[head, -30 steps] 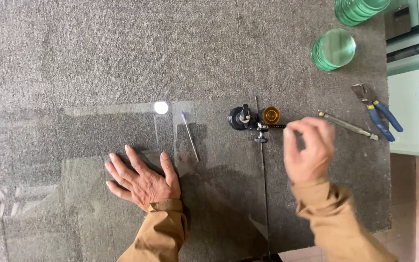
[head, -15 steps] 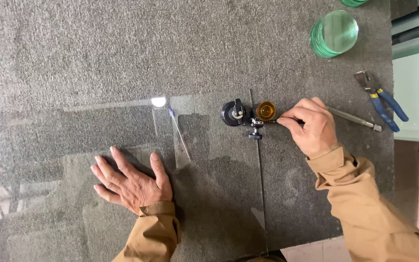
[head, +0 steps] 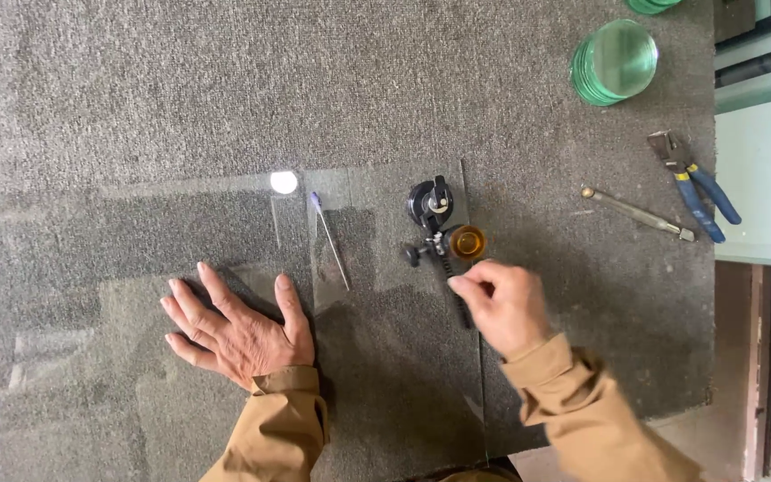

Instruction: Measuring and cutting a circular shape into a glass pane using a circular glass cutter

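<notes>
My left hand (head: 238,332) lies flat, fingers spread, on a clear glass sheet (head: 136,232) that covers the grey carpet. My right hand (head: 503,305) has its fingers pinched together on the thin black bar of a circle cutter (head: 435,223). That tool has a black suction cup at its far end and an amber knob (head: 468,241) beside it, just above my right fingertips. A slim pen (head: 330,239) rests on the glass between my two hands.
A stack of round green glass discs (head: 615,61) sits at the far right. Blue-handled pliers (head: 693,183) and a thin metal rod tool (head: 637,212) lie on the carpet's right side. The carpet (head: 314,80) ends at the right by a pale ledge (head: 765,178).
My right hand moved left and nearer me, from beside the metal rod tool to the circle cutter's bar. My left hand stayed flat on the glass.
</notes>
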